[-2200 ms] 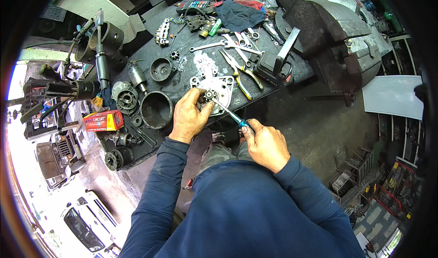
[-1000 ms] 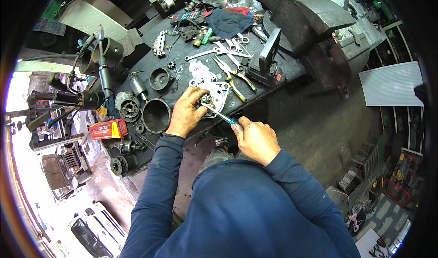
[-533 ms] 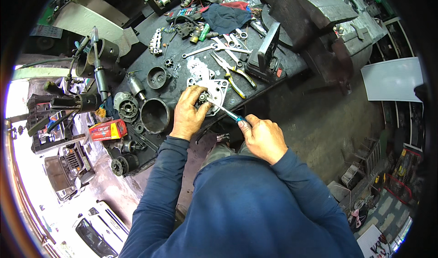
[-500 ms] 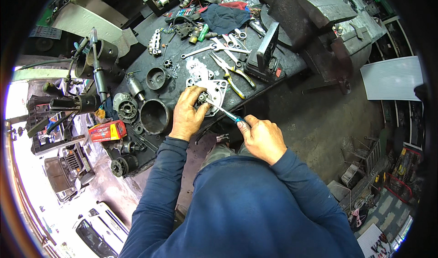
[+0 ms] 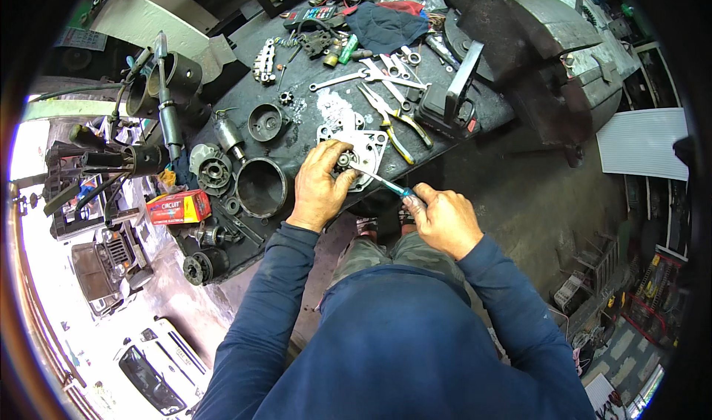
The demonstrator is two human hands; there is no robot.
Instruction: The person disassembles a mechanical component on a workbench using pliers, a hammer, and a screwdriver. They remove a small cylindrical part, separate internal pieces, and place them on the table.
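Note:
My left hand [image 5: 320,186] grips a small round metal part [image 5: 344,160], thumb and fingers curled about its sides. That part sits against a silvery metal housing [image 5: 373,145] with bolt holes, lying at the bench's front edge. My right hand [image 5: 446,220] is closed round the blue handle of a screwdriver [image 5: 386,183]. The screwdriver's shaft slants to the left, its tip at or beside the round part; exact contact is too small to tell. White grease or powder [image 5: 335,110] is smeared on the bench just beyond the housing.
Pliers [image 5: 393,127] and several wrenches [image 5: 337,81] lie beyond the housing. Left of my left hand stand a hollow metal cylinder [image 5: 262,188], a metal cup [image 5: 267,123] and a red box [image 5: 179,207]. A large bench vise [image 5: 534,41] fills the far right.
The whole scene has shifted slightly right in the picture as my head moved. Both hands keep nearly the same grips on the round part and the screwdriver.

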